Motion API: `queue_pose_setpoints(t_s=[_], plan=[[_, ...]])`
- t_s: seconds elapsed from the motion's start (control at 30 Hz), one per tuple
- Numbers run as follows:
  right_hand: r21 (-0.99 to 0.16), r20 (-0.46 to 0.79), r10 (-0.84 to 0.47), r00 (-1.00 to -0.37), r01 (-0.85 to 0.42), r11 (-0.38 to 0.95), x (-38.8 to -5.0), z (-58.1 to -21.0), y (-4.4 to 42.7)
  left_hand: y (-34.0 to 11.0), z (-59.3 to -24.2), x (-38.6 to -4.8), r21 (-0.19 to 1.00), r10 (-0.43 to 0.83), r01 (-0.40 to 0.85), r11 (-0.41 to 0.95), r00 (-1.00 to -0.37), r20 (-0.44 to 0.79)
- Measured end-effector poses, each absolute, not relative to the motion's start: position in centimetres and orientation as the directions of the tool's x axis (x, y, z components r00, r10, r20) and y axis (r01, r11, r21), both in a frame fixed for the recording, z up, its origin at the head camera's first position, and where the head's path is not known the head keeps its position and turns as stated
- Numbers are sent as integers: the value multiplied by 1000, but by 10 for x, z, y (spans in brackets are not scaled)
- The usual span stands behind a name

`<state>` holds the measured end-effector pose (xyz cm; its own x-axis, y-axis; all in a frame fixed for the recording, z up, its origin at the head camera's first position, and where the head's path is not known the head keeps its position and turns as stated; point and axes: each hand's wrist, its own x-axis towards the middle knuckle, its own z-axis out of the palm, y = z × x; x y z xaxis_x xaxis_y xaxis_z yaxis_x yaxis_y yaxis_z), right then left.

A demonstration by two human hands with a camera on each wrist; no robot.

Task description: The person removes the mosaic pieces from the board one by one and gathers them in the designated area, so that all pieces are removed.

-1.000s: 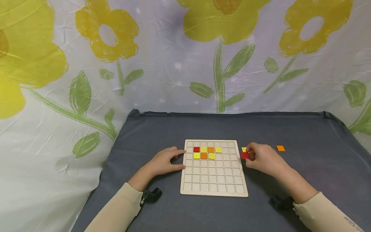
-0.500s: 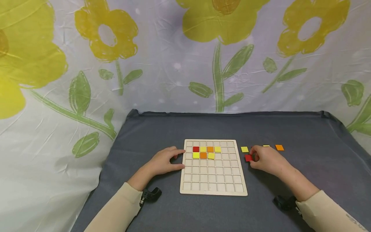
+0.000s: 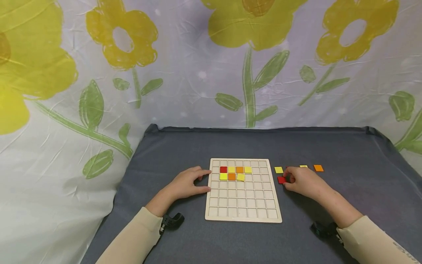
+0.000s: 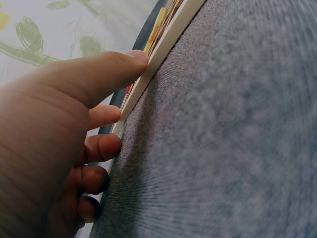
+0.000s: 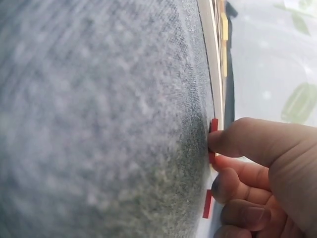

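Note:
A pale wooden grid board point(image 3: 244, 203) holds two short rows of red, yellow and orange tiles in its upper left part. My left hand point(image 3: 184, 185) touches the board's left edge with thumb and forefinger, which the left wrist view shows as thumb point(image 4: 114, 72) against the wooden rim point(image 4: 163, 49). Right of the board, my right hand point(image 3: 304, 181) pinches a red tile point(image 3: 281, 180) low over the cloth. In the right wrist view that red tile point(image 5: 214, 124) stands edge-on to the camera, partly behind the thumb point(image 5: 242, 139).
Beyond the right hand lie a yellow tile point(image 3: 278, 170), another yellow tile point(image 3: 303, 166) and an orange tile point(image 3: 318, 168). A second red tile point(image 5: 207, 203) shows below the fingers in the right wrist view. Dark cloth point(image 3: 197, 238) covers the table, with a flowered curtain point(image 3: 184, 91) behind.
The right hand has shifted slightly right and nearer to me, with the red tile. A yellow tile beside the board, partly covered before, now shows whole. The left hand has stayed in place.

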<state>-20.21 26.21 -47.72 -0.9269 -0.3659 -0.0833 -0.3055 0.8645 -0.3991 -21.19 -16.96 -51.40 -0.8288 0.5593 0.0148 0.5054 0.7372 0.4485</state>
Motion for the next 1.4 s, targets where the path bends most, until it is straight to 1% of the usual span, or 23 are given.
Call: queue_pose_setpoints(t_s=[0.37,0.93,1.4], plan=[[-425,-55,-381,-923,-324,845,-198,-470,263,-169,-514,-212,444,553,499,744,-833,8],[-466,79,-374,-924,-366,806,-199,-435,242,-170,-515,-213,442,554,500,745,-832,7],[-497,83,-390,-917,-378,781,-203,-425,212,-168,-513,-212,439,557,501,745,-831,4]])
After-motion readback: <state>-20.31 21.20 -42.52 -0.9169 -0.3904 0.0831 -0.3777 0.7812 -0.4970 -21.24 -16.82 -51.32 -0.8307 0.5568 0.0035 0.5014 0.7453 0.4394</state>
